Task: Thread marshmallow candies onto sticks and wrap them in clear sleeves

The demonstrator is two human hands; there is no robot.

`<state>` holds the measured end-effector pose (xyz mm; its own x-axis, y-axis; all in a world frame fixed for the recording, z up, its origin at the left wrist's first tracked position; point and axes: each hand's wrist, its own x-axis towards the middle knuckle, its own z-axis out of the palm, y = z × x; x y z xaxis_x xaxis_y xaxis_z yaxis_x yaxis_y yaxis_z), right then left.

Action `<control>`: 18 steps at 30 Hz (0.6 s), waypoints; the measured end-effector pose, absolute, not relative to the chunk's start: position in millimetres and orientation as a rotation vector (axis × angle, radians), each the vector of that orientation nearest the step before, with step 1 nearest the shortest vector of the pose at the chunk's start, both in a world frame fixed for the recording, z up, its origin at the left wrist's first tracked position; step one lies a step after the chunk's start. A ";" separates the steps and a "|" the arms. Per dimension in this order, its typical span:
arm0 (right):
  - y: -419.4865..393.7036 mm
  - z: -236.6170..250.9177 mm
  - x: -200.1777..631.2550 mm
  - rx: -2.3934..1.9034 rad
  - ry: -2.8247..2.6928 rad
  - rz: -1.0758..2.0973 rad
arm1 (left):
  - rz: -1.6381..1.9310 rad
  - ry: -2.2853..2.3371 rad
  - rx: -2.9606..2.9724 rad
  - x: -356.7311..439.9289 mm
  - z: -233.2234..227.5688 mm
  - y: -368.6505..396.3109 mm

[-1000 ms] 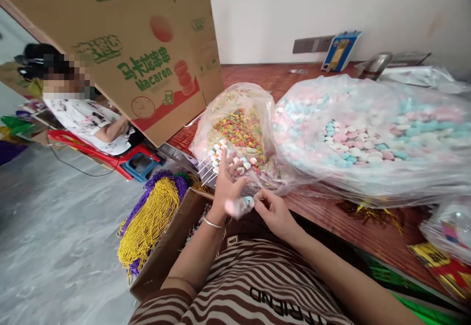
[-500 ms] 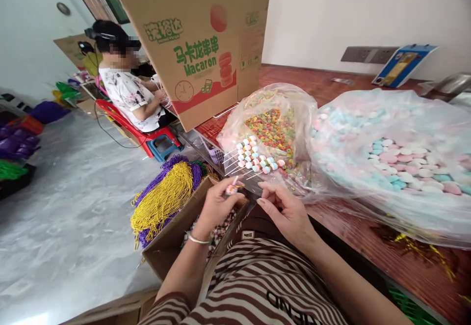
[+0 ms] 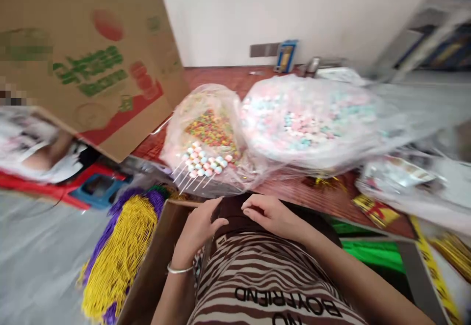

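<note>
The view is blurred by head motion. My left hand (image 3: 198,229), with a silver bangle on the wrist, reaches down at the rim of an open cardboard box (image 3: 156,254) beside my lap. Its palm is hidden. My right hand (image 3: 270,214) lies just beside it at the table edge, fingers loosely bent, nothing seen in it. Just beyond both hands, several skewers of pastel marshmallow candies (image 3: 204,164) lie fanned on a clear bag of colourful ring candies (image 3: 209,128).
A large clear bag of pink, blue and white marshmallows (image 3: 309,119) covers the wooden table (image 3: 294,192). A tilted "Macaron" carton (image 3: 91,60) stands left, another seated person (image 3: 33,143) behind it. Yellow and purple bead strings (image 3: 117,251) lie below left. Printed packets (image 3: 397,177) and green packaging (image 3: 368,254) sit right.
My left hand dropped from the skewers toward the box; the small candy it pinched is no longer visible. My right hand lowered to the table edge. The camera swung right.
</note>
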<state>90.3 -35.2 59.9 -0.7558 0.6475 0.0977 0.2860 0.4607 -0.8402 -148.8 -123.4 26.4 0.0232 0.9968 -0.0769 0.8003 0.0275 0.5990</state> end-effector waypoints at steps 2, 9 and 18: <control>-31.8 55.9 120.9 -0.946 -2.239 1.171 | 0.514 1.656 1.907 -141.5 23.8 -103.9; -14.2 8.3 242.4 -1.840 -1.851 0.544 | 0.260 1.369 2.006 -101.8 23.6 -54.4; 26.7 -10.4 265.8 -2.269 -1.569 0.176 | 0.117 1.243 1.977 -69.1 20.0 -36.8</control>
